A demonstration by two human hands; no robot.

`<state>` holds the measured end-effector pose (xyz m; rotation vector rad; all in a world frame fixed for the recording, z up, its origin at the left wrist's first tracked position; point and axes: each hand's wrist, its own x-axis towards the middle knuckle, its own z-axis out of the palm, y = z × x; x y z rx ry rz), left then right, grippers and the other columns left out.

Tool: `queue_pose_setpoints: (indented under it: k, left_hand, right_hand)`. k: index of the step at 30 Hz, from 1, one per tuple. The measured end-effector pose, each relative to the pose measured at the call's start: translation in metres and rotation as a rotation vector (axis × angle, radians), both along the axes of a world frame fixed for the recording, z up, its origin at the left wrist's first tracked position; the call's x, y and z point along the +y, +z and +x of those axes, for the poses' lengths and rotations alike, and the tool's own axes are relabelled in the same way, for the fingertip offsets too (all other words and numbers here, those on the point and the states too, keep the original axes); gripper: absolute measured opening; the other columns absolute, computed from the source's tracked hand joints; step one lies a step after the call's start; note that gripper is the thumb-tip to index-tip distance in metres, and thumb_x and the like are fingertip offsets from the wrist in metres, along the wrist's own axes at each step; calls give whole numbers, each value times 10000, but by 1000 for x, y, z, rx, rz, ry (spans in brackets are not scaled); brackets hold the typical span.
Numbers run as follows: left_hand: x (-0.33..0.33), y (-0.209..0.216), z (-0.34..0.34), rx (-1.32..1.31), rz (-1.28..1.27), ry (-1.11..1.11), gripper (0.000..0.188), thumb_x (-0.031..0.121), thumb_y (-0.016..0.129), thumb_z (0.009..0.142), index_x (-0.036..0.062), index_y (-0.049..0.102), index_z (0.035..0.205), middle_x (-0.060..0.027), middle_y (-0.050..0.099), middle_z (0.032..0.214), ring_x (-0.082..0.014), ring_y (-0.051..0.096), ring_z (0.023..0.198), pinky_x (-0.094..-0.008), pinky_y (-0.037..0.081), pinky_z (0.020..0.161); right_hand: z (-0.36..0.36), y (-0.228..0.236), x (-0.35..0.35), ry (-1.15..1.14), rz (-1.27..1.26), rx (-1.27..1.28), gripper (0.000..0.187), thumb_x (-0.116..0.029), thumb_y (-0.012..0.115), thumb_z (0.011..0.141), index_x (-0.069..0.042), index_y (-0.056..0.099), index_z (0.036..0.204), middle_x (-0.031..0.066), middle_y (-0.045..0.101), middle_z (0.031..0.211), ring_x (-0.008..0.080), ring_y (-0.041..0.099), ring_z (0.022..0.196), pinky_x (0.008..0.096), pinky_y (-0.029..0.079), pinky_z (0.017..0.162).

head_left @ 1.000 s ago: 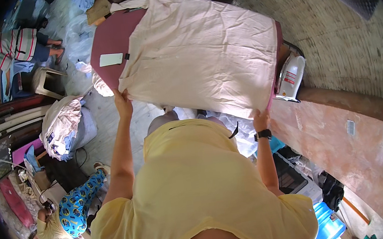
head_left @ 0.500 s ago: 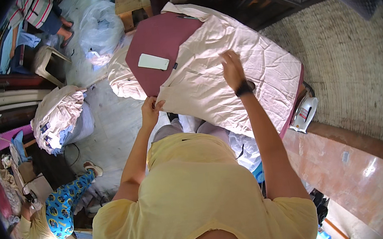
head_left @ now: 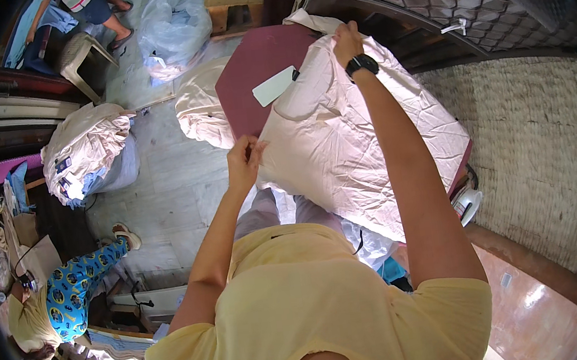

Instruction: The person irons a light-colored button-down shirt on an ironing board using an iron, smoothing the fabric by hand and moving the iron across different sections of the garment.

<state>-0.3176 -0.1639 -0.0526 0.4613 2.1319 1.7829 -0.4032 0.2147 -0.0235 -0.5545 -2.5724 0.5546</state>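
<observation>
Cloth (head_left: 361,129) is spread on the desk (head_left: 255,77), pinched by left grip (head_left: 243,160) and right grip (head_left: 346,42); smoothing seems unfinished.

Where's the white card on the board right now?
In the head view, the white card lies on the maroon board, upper centre, against the pale cloth, between the left hand and right hand.

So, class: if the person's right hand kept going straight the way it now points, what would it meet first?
Probably the dark wooden frame with wire mesh just beyond the right hand, which grips the pale pink cloth's far edge; depth is unclear.
</observation>
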Motion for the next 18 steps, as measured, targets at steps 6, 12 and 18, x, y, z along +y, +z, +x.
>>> queue_pose_setpoints:
  k: [6, 12, 18]
  left_hand:
    - [-11, -5, -42, 157, -387, 78, 243, 177, 753, 860, -1, 608, 940, -84, 601, 792, -140, 560, 676, -303, 441, 578]
    - [23, 5, -54, 500, -454, 151, 279, 134, 740, 818, 18, 576, 1011, -155, 546, 956, -354, 535, 910, -449, 435, 793]
    - [112, 19, -100, 488, -259, -39, 181, 78, 677, 849, 28, 604, 1007, -147, 567, 979, -335, 564, 947, -430, 456, 819]
  right_hand:
    - [-20, -41, -11, 147, 42, -46, 102, -13, 640, 843, -48, 674, 933, 162, 589, 1034, 379, 569, 1005, 441, 470, 890]
    - [-24, -44, 15, 75, 97, -86, 178, -98, 720, 812, -75, 700, 987, 132, 603, 1093, 357, 579, 1020, 440, 477, 902]
    - [-29, -39, 5, 31, -7, -261, 242, -198, 813, 753, -93, 711, 946, 119, 611, 1100, 341, 594, 1037, 448, 475, 919]
